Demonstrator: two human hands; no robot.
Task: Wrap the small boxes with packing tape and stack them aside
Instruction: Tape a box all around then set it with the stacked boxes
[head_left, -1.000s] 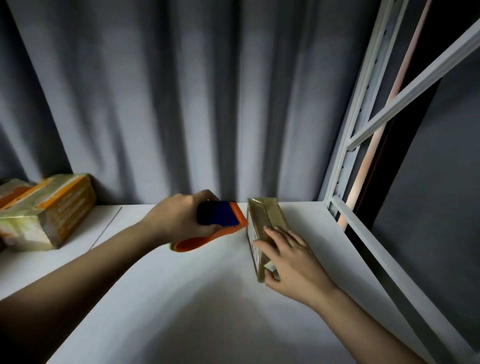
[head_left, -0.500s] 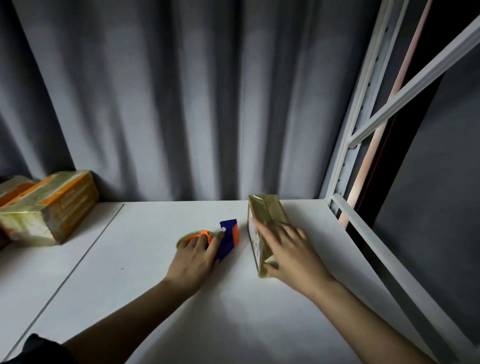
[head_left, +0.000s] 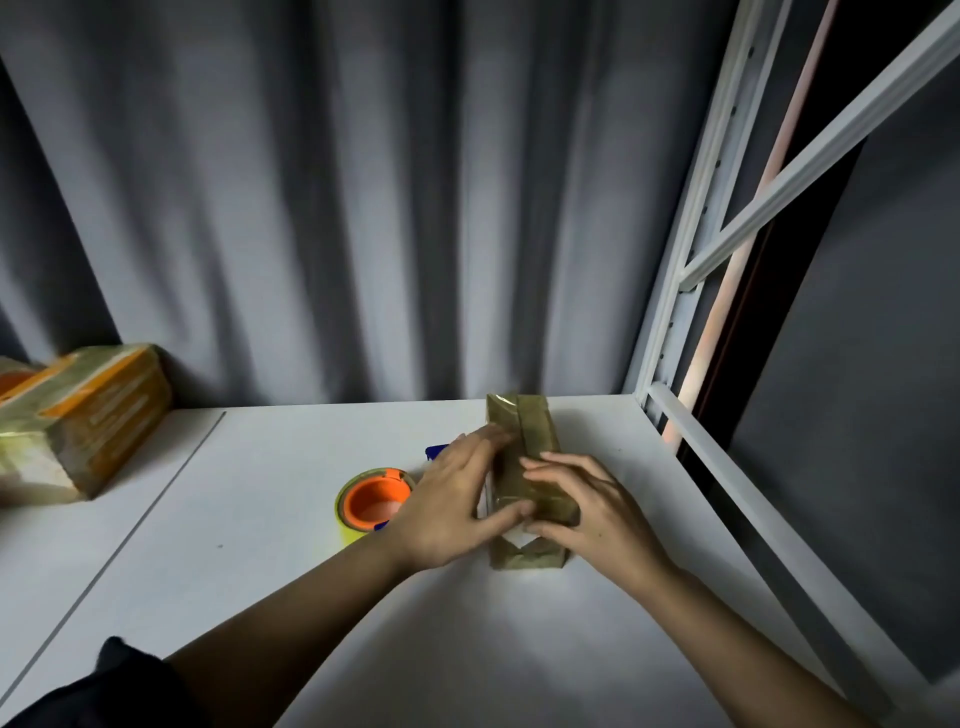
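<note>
Fingers (head_left: 488, 439) of left hand (head_left: 447, 499) and right hand (head_left: 587, 499) lay straight, pressing tape flat on the small box (head_left: 535, 431) (best smoothed firmly outward from the seam). Tape dispenser (head_left: 371, 501) just beside on the white surface (head_left: 291, 571); wrapped boxes (head_left: 88, 421) well apart at left, before a grey curtain (head_left: 337, 208).

I see: box (head_left: 535, 436) shiny brown-green | tape roll (head_left: 375, 503) yellow, orange inside | counter (head_left: 291, 540) white | curtain (head_left: 363, 208) grey | stacked boxes (head_left: 88, 415) orange stripes
</note>
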